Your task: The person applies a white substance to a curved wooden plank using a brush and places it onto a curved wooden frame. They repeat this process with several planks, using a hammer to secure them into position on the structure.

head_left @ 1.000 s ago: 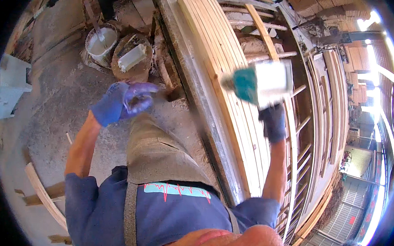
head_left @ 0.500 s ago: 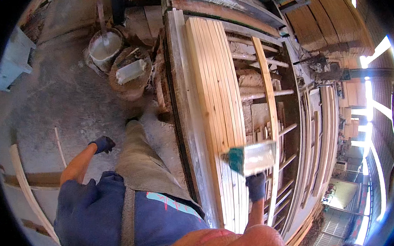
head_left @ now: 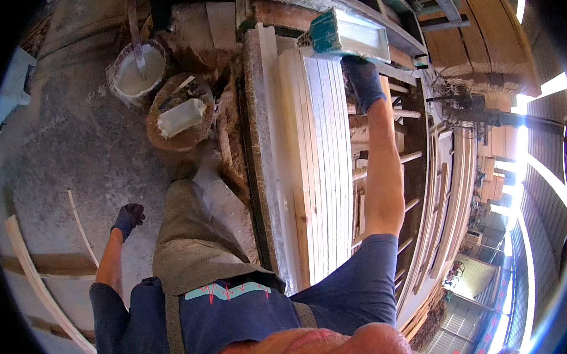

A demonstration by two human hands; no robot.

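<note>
Gripped the box (head_left: 353, 38), teal at the left end and white along the rest, in the gloved right hand (head_left: 363, 82), with fingers closed on its near side. Had carried it from the nearer part of the boards (head_left: 328, 175) half a second earlier to their far end, stretching the right arm out alongside. Could not make out contact or a gap between box and boards. Saw a whitish sheen over most of the boards, against plain pale wood half a second earlier; found bare wood only toward the left edge, beside the rail (head_left: 274, 146).

Kept the gloved left hand (head_left: 130, 220) low over the floor (head_left: 49, 165), between the thin stick (head_left: 80, 220) and the apron (head_left: 201, 256), after raising it near the stump (head_left: 168, 141) a second earlier. Showed bent fingers there, but could not tell whether clenched or slack.

Left the white block (head_left: 183, 117) lying on the stump and the brush (head_left: 136, 38) leaning in the tub (head_left: 124, 89), both as before.
</note>
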